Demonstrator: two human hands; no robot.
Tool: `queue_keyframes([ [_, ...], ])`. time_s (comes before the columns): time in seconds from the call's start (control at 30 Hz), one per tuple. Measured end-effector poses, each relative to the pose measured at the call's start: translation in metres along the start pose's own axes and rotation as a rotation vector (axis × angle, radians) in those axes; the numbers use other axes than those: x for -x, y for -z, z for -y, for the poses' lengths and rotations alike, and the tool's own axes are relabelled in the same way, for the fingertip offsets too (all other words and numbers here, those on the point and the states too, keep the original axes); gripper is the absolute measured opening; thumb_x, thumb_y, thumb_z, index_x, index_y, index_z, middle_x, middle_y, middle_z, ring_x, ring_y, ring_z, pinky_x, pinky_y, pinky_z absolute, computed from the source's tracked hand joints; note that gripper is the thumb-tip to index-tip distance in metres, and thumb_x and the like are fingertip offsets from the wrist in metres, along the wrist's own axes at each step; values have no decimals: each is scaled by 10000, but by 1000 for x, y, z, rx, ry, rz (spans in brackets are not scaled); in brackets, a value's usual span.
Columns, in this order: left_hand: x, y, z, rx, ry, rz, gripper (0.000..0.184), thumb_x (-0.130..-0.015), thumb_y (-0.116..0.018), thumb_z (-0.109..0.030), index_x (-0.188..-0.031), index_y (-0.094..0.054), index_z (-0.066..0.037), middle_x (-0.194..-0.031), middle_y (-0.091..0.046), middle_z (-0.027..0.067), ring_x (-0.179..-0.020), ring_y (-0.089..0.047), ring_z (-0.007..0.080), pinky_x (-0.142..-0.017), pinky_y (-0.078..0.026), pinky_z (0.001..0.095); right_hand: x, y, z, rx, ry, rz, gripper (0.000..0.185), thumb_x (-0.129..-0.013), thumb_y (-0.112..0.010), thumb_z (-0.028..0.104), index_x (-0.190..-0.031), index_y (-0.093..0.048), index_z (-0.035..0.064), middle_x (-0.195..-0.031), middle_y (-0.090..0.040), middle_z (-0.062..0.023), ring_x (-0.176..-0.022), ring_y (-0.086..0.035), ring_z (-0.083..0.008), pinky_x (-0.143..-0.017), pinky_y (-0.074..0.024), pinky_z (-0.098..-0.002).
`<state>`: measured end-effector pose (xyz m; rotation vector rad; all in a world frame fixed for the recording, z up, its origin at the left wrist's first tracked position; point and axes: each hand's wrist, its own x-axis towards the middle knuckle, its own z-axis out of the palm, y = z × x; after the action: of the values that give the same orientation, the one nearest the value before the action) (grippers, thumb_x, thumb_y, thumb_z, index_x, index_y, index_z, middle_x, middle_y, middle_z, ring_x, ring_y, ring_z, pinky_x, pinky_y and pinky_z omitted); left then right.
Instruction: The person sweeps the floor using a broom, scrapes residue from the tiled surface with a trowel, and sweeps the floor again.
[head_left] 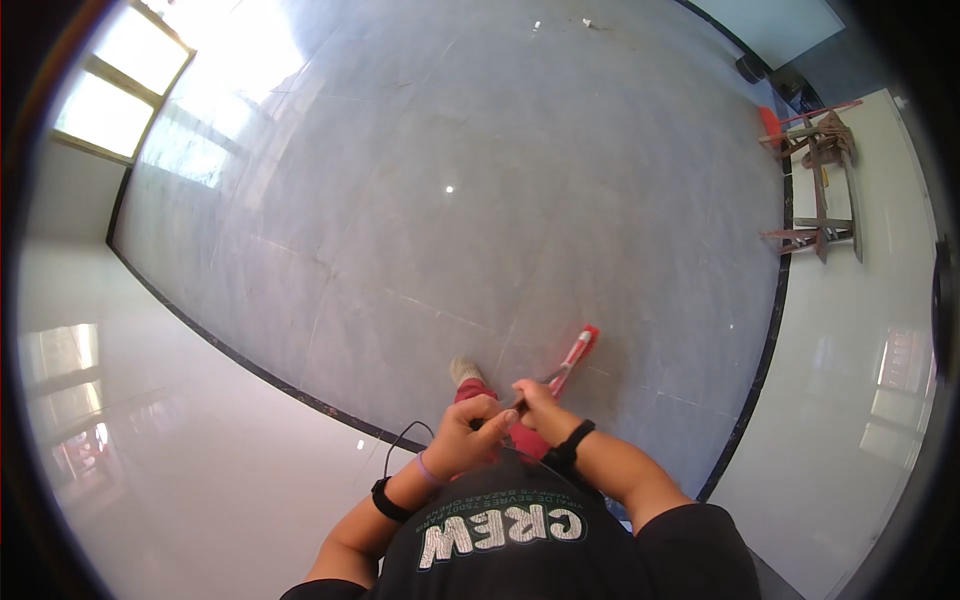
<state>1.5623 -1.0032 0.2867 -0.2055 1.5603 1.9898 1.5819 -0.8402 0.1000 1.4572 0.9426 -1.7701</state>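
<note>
A broom (572,362) with a red and white head and red bristles points away from me, its head low over the grey tiled floor. Its handle runs back toward my body. My right hand (540,408) is closed round the handle, nearer the broom head. My left hand (468,432) is closed on the upper end of the handle, close to my waist. Part of the handle is hidden by my fingers. One shoe (463,370) shows just beyond my left hand.
Small white bits (588,23) lie on the far floor (450,250). A wooden stool-like frame (822,190) with a cloth on it stands by the right wall, beside a red object (770,127). White walls with black skirting (240,362) close in on both sides. A window (125,90) is at far left.
</note>
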Motion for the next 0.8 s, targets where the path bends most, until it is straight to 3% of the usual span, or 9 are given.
queue_keyframes([
  [0.1,6,27,-8,-99,-75,-112,276,-810,-632,-69,-616,-440,-31,-635,-491,36,-576,-482,93,-523,-427,251,-25,-56,-21,13,-37,172,126,-763,-537,112,-666,-465,77,-537,-466,-47,-407,-466,-185,-352,-396,-302],
  [0.17,4,41,-37,-539,-321,-118,322,-734,-697,-63,-579,-415,-50,-579,-444,40,-550,-437,131,-493,-373,284,-27,-107,-14,-1,-9,268,120,-756,-539,92,-664,-463,90,-541,-456,-34,-413,-457,-176,-365,-392,-297],
  [0.27,-8,55,-50,-685,-431,-139,363,-658,-739,-58,-554,-391,-63,-539,-402,50,-539,-400,183,-484,-332,313,-39,-169,8,-14,24,456,123,-765,-549,89,-672,-468,84,-563,-465,-33,-451,-471,-161,-415,-410,-281],
  [0.43,-29,42,-65,-759,-620,-71,401,-630,-764,-76,-541,-374,-69,-524,-399,47,-544,-415,207,-488,-354,310,1,-209,64,-3,101,563,112,-776,-558,97,-712,-477,51,-579,-470,-35,-472,-456,-140,-429,-395,-261],
  [0.6,-24,17,-95,-619,-656,22,431,-637,-783,-104,-526,-368,-79,-536,-425,43,-556,-445,207,-497,-380,303,35,-164,106,125,285,632,139,-802,-582,127,-765,-467,58,-624,-489,-35,-480,-459,-122,-435,-401,-247],
  [0.73,-45,-4,-102,-468,-670,170,425,-660,-768,-94,-528,-364,-82,-538,-424,43,-555,-445,204,-498,-378,301,46,-87,130,62,310,350,142,-792,-590,119,-727,-475,68,-603,-479,-24,-497,-461,-119,-436,-386,-260],
  [0.8,-66,-21,-93,-379,-575,250,417,-690,-747,-92,-534,-361,-69,-543,-397,45,-542,-420,191,-497,-359,306,56,-43,144,9,294,219,142,-787,-585,105,-695,-480,79,-589,-474,-26,-508,-466,-129,-437,-381,-267],
])
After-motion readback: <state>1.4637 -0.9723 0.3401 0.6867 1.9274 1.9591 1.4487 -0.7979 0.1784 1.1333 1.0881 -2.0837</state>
